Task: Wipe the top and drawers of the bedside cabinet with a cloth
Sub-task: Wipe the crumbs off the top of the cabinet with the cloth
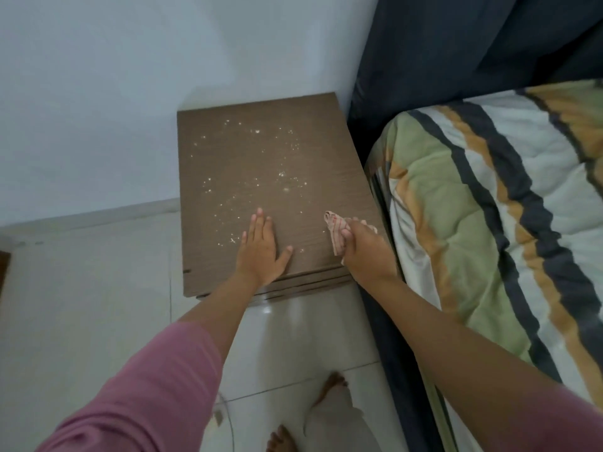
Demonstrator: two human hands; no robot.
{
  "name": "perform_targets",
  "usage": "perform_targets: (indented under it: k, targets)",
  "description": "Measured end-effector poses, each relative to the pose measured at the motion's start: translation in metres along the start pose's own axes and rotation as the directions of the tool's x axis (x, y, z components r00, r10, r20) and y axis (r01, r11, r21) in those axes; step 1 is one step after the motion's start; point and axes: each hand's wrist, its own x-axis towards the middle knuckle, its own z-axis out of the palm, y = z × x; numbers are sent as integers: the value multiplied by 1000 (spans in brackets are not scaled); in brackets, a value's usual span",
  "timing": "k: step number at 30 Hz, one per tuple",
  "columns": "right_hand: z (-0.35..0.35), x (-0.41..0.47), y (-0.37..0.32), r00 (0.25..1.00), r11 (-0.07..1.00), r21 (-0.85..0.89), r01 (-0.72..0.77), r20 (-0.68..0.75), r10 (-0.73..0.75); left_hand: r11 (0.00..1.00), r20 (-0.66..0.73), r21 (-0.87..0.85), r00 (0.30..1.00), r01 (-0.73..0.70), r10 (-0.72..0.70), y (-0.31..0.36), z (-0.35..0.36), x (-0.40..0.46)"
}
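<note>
While the top of the bedside cabinet point(261, 164) lay speckled with pale crumbs point(261, 164) across its middle and far half, the wiping itself seemed not yet to have reached them. The left hand point(262, 247) lay flat and open on the near part of the brown top, fingers spread, gripping nothing and apparently steadying the cabinet. The right hand point(362, 252) was closed around a bunched cloth point(336, 231), pale with reddish marks, a fold of which stuck out above the thumb.

The cloth sat at the near right corner of the top, close to the edge nearest the bed point(489, 207); whether it pressed on the wood or hung just above could not be told. The crumbs lay beyond and to the left of it, the nearest few just past the left hand's fingertips.

To do this step well, the cloth would probably need opening out into a flatter pad, since a tight wad would push crumbs aside instead of gathering them. Strokes from the wall point(98, 93) side toward the front would likely collect the debris in one line, and the open left hand could cup at the front edge to catch it before it fell to the tiled floor point(98, 288). The drawers showed only as thin front edges below the top and looked untouched, so most of the task remained.
</note>
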Motion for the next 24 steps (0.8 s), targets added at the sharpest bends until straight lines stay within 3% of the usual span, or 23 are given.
perform_targets:
  k: [5,16,24]
  targets:
    - [7,70,-32,996,997,37,63,62,-66,999,-30,-20,999,33,-33,-26,-19,30]
    - [42,272,-72,978,987,31,155,137,-158,988,-60,110,993,106,-100,-94,-54,201]
    - [83,389,-81,985,991,27,133,106,-135,989,-73,97,992,109,-102,-115,-43,216]
